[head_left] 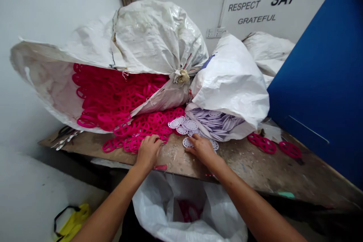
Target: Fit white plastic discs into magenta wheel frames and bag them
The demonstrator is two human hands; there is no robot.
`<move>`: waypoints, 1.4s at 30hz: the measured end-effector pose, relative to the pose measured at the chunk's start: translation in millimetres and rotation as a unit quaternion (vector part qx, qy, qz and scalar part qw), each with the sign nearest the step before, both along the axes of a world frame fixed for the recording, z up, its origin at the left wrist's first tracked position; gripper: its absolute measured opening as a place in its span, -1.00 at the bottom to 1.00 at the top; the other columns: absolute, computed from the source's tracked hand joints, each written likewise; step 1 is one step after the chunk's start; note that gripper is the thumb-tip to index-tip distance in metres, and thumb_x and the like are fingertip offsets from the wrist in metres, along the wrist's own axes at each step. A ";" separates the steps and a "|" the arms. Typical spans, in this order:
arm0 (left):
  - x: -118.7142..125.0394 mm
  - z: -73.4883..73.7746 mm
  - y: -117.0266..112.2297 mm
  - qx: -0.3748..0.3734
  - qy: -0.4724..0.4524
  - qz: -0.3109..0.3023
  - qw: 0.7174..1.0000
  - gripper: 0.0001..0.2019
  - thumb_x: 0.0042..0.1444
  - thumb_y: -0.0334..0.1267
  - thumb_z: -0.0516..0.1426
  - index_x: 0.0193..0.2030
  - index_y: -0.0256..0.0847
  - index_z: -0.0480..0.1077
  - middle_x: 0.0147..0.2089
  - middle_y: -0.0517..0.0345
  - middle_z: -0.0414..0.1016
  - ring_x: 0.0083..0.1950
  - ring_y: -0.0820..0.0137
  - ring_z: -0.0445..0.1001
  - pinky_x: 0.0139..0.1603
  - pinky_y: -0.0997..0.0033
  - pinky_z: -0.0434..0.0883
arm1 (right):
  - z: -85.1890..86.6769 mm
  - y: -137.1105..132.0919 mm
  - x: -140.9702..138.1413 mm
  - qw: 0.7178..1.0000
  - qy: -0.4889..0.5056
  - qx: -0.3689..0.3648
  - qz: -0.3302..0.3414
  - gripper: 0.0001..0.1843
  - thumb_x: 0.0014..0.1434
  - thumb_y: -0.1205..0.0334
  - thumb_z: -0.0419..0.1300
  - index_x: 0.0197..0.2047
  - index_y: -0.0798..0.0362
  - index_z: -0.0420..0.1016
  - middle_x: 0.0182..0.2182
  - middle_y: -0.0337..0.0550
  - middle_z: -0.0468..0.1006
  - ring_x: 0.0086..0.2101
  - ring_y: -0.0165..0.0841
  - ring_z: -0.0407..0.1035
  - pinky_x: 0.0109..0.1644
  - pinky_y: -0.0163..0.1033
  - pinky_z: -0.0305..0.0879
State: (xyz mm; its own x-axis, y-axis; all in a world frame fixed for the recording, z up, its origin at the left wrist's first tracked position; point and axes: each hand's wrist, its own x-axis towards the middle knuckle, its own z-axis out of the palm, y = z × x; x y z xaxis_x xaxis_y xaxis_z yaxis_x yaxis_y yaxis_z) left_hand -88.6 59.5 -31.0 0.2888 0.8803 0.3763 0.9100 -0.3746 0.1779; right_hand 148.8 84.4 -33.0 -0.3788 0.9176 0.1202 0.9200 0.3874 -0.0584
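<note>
My left hand (pixel 149 152) rests palm down on the near edge of a spill of magenta plastic rings (pixel 136 136), its fingers touching them. My right hand (pixel 202 149) lies close by, with its fingertips at a scatter of white perforated plastic discs (pixel 190 125). Whether either hand grips a piece is hidden. The rings pour from a torn-open woven white sack (pixel 159 38) onto a worn wooden workbench (pixel 241 166). Pale lilac discs (pixel 215 123) spill from a second white sack (pixel 229 83).
A white plastic bag (pixel 167 211) hangs open below the bench's near edge, with something magenta inside. Several magenta rings (pixel 266 145) lie at the bench's right, beside a blue panel (pixel 317 83). Another white sack (pixel 268 49) stands behind. A yellow bag (pixel 72 221) sits on the floor.
</note>
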 end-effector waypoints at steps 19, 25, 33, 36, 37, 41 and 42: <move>64.7 -2.0 -37.7 -0.357 -0.805 -0.011 0.473 -0.73 0.02 -0.23 0.22 -0.13 -0.21 0.35 -0.11 0.09 0.50 -0.14 0.41 0.49 0.03 0.29 0.38 | -1.8 -32.4 -5.9 0.798 0.595 -0.080 -0.045 -0.62 0.18 0.23 0.01 0.06 0.07 0.35 -0.29 -0.14 0.52 -0.42 -0.37 0.41 -0.26 -0.22 0.36; 77.4 -13.5 -51.3 -0.290 -0.740 0.031 0.606 -0.64 0.10 -0.07 0.15 -0.01 -0.19 0.32 -0.02 0.02 0.46 -0.04 0.29 0.47 -0.10 0.30 0.46 | -8.4 -53.0 -20.8 0.884 0.467 -0.001 0.025 -0.61 0.18 0.31 -0.01 0.01 0.02 0.50 -0.14 0.01 0.44 -0.19 -0.27 0.38 -0.10 -0.18 0.32; 68.0 -11.7 -57.5 -0.253 -0.612 0.001 0.749 -0.63 0.12 -0.07 0.10 -0.01 -0.22 0.42 0.03 -0.01 0.47 0.07 0.21 0.40 0.03 0.29 0.40 | -1.5 -53.8 -13.0 0.842 0.522 -0.136 0.019 -0.75 0.19 0.18 0.09 -0.11 0.01 0.52 -0.33 -0.17 0.50 -0.45 -0.42 0.33 -0.35 -0.32 0.28; 68.0 -12.5 -61.6 -0.316 -0.636 -0.013 0.704 -0.50 0.09 -0.09 0.13 0.16 -0.17 0.25 0.08 -0.04 0.44 -0.01 0.22 0.47 -0.14 0.31 0.47 | -2.1 -58.3 -10.5 0.798 0.574 -0.184 -0.015 -0.73 0.21 0.14 0.06 -0.10 0.06 0.46 -0.50 -0.27 0.43 -0.54 -0.46 0.28 -0.41 -0.34 0.25; 67.9 -13.8 -63.9 -0.333 -0.635 -0.018 0.697 -0.46 0.07 -0.10 0.15 0.19 -0.17 0.20 0.05 -0.04 0.45 -0.07 0.24 0.50 -0.19 0.33 0.48 | -2.7 -60.6 -9.5 0.784 0.586 -0.207 -0.017 -0.72 0.20 0.14 0.07 -0.07 0.06 0.43 -0.52 -0.29 0.42 -0.55 -0.46 0.28 -0.41 -0.35 0.25; 66.6 -21.4 -76.4 -0.352 -0.607 -0.031 0.712 -0.51 0.07 -0.12 0.17 0.12 -0.22 0.23 -0.15 0.00 0.54 -0.26 0.32 0.54 -0.26 0.38 0.46 | -5.3 -76.8 -6.7 0.797 0.556 -0.237 0.016 -0.65 0.09 0.26 0.18 -0.02 0.01 0.36 -0.35 -0.25 0.49 -0.44 -0.44 0.34 -0.38 -0.36 0.25; 66.0 -23.0 -80.2 -0.356 -0.601 -0.030 0.715 -0.53 0.07 -0.11 0.16 0.10 -0.23 0.24 -0.17 0.00 0.55 -0.29 0.33 0.54 -0.27 0.39 0.46 | -5.5 -82.0 -6.2 0.812 0.537 -0.227 0.024 -0.66 0.08 0.28 0.18 -0.03 0.01 0.36 -0.33 -0.24 0.51 -0.40 -0.42 0.35 -0.35 -0.36 0.25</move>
State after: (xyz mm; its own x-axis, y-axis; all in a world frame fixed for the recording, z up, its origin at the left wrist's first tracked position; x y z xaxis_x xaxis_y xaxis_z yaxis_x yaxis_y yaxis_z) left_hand -22.6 -20.7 -54.1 0.1791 0.9720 -0.1524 -0.0739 0.1677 0.9831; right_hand 142.7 2.4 -38.4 -0.3161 0.9469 0.0586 0.2294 0.1362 -0.9638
